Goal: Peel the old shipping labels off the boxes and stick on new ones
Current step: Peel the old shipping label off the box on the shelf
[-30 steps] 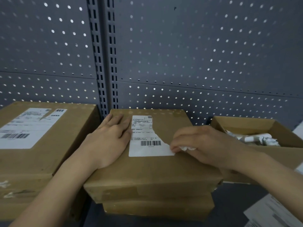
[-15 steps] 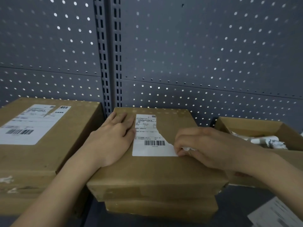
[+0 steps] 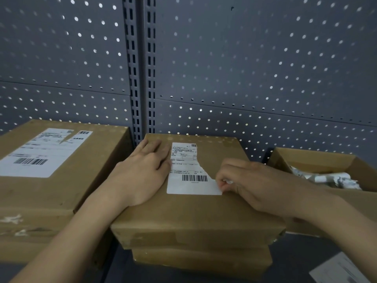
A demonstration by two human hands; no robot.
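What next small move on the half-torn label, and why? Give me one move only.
Probably peel the label up from its lower right corner and leftward, low across the middle box. The right hand pinches that corner at the torn edge. The upper right part is already torn away, the rest lies flat, and the left hand presses flat on the box beside it, steadying it.

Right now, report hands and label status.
Left hand flat on middle box. Right hand pinching torn label at its lower right corner. Label partly torn away; nothing covering it.

Stockroom: pegboard shelving (image 3: 255, 64), labelled cartons (image 3: 61, 180)
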